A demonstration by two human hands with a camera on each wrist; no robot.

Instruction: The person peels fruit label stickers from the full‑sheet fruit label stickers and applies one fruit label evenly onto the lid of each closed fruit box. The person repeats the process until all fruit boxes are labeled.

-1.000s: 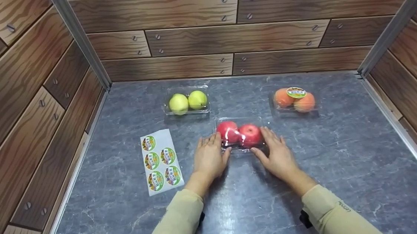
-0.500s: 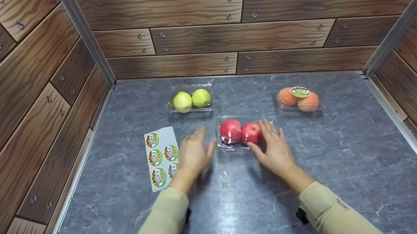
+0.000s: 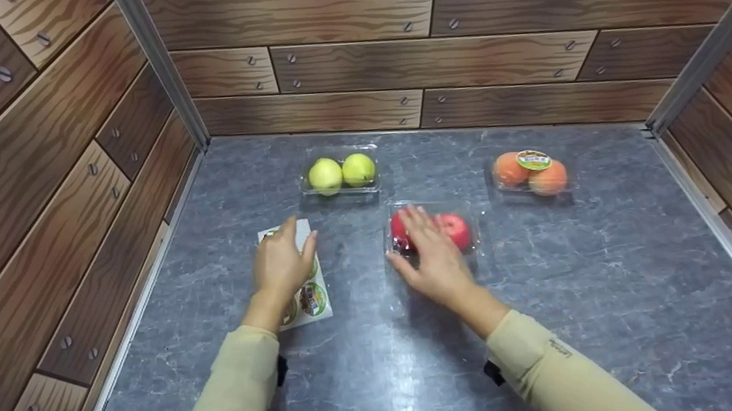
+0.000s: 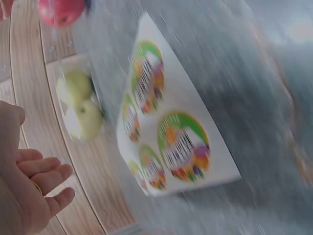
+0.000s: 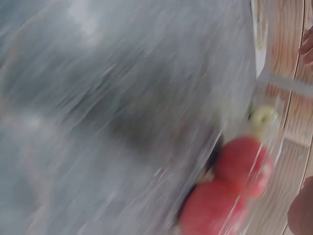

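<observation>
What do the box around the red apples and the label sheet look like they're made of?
Box around the red apples: looks like thin clear glossy plastic; the fruit shows through and highlights glint on it. Label sheet: seemingly glossy white backing paper carrying round printed stickers; it lies flat.

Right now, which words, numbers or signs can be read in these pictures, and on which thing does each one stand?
None can be read as text.
Sticker sheet: round labels with barcode stripes and printed marks, too blurred to read.
Sticker on the box of orange fruit: print too small to read.
Right sleeve: a small dark mark, too small to read.
</observation>
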